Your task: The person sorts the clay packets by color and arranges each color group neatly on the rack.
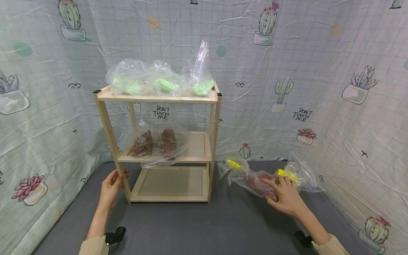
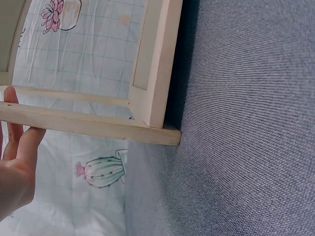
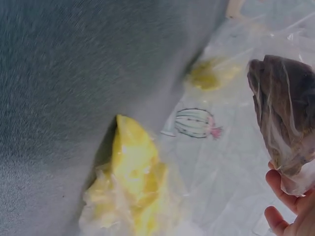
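My left hand (image 1: 111, 187) grips the front left post (image 2: 83, 123) of a small wooden shelf (image 1: 163, 158), with fingers behind it. My right hand (image 1: 285, 195) holds a clear plastic bag with a brown lump (image 3: 283, 105) by one end; in the right wrist view it hangs above the table. Close by on the table lie two clear bags with yellow lumps, one (image 3: 135, 172) near my right hand and another (image 1: 233, 164) farther left. Two bagged brown lumps (image 1: 142, 143) rest on the middle shelf, and bagged light green lumps (image 1: 203, 87) sit on top.
The shelf's lowest board (image 1: 172, 182) stands just above the dark grey table (image 1: 191, 226). A fabric backdrop (image 1: 248, 71) with cactus drawings hangs behind and on both sides. One bag's plastic edge (image 1: 159, 163) droops over the middle shelf's front.
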### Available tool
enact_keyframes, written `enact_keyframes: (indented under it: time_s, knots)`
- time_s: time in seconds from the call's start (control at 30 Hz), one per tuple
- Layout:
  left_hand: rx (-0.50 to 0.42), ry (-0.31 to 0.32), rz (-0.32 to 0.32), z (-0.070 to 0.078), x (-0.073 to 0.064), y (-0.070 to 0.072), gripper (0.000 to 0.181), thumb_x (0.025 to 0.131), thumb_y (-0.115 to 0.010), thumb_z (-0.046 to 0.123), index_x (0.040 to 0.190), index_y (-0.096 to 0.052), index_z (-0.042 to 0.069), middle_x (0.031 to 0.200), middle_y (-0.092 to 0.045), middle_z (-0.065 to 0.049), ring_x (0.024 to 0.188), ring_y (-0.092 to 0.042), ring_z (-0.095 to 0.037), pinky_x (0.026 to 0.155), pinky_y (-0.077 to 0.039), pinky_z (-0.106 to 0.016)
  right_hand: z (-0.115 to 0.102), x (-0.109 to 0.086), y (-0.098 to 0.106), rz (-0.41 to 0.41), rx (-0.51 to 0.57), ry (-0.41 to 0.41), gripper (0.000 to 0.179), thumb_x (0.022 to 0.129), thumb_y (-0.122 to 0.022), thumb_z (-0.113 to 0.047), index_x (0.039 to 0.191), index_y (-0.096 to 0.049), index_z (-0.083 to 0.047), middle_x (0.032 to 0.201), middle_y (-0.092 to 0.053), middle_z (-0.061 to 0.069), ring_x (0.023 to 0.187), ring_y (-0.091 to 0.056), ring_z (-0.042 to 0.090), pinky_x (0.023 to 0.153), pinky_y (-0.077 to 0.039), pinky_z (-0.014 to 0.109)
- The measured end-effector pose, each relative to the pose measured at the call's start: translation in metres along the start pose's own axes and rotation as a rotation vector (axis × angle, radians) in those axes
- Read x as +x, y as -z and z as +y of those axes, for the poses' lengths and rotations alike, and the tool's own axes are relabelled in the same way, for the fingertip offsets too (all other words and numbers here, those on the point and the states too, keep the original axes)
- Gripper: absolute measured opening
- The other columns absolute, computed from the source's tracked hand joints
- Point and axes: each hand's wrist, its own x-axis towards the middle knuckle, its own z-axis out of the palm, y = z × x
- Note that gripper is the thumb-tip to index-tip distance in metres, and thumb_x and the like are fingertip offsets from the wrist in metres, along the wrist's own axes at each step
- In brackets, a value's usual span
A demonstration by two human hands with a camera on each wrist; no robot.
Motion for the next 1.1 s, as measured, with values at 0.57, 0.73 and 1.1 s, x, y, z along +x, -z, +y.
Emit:
enact_keyframes:
  time_s: [0.57,0.73,1.1]
  knots:
    - [-0.024,-0.015,-0.008,0.000,0.000,0.000,0.028,0.093,-0.044,0.016,0.118,-0.054,0.012,0.097,-0.063,0.018,0.089,-0.060,0.004,0.067,-0.048,-0.016,-0.026,-0.003,0.030,0.264,0.087,0.074,0.038,0.083,-0.047,-0.049,0.113,-0.061,-0.031,0.114,-0.051,0.022,0.094,-0.043,0.032,0.071,-0.026,0.046]
    - [-0.034,-0.027,-0.021,0.000,-0.001,-0.001,0.027,0.093,-0.043,0.016,0.117,-0.055,0.014,0.098,-0.063,0.016,0.090,-0.060,0.004,0.068,-0.048,-0.016,-0.038,-0.001,0.041,0.365,0.141,0.108,0.044,0.087,-0.038,-0.053,0.110,-0.063,-0.026,0.116,-0.049,0.025,0.094,-0.041,0.033,0.072,-0.024,0.046]
    - [-0.046,-0.035,-0.010,0.000,-0.001,-0.001,0.029,0.093,-0.043,0.014,0.119,-0.053,0.006,0.097,-0.064,0.016,0.090,-0.061,0.003,0.068,-0.048,-0.016,-0.066,0.017,0.058,0.632,0.243,0.282,0.036,0.084,-0.051,-0.043,0.104,-0.066,-0.018,0.116,-0.048,0.032,0.097,-0.039,0.039,0.085,-0.021,0.037]
